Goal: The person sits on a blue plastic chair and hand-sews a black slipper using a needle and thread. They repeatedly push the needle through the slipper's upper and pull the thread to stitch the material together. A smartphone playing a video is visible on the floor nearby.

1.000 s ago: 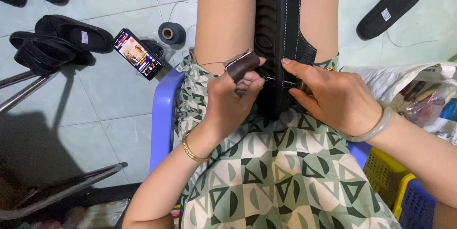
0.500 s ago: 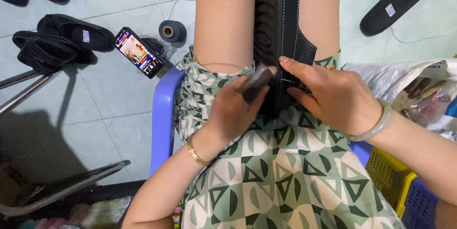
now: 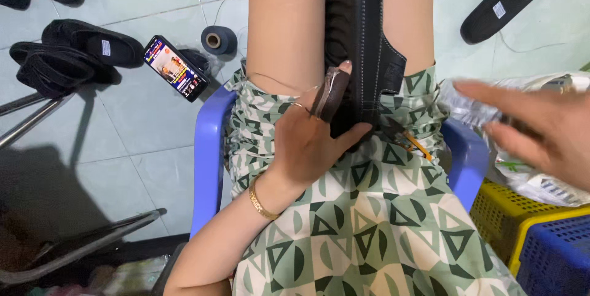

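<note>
Head view, from the left: black sandals (image 3: 74,56) lie piled on the pale green tiled floor (image 3: 147,130) near its upper left corner, with metal legs (image 3: 24,118) slanting just below them. Next to the sandals a phone (image 3: 175,67) lies face up with its screen lit, and a spool of dark thread (image 3: 218,39) stands just beyond it.

A blue plastic chair (image 3: 209,154) carries the seated person, whose lap is covered by a green and cream patterned dress (image 3: 369,222). The left hand (image 3: 307,142), with a gold bracelet (image 3: 261,201) at the wrist and a brown leather guard (image 3: 329,94) over one finger, rests flat on the lap. Its grip is not clenched: the fingers lie loosely spread, the guarded finger and the thumb touching the near end of a black sandal (image 3: 359,44). That sandal lies lengthwise between the bare knees, ridged sole to the left and stitched strap to the right, its near end on the dress at the chair's front edge.

Small orange-handled snips (image 3: 405,139) lie on the lap just right of the sandal. The right hand (image 3: 541,130) is blurred, its grip released with fingers stretched out, holding nothing, above a clear plastic bag (image 3: 473,111) beside the chair's right edge. A black insole (image 3: 507,1) lies on the floor toward the upper right corner. Yellow and blue baskets (image 3: 534,234) stand at the lower right.
</note>
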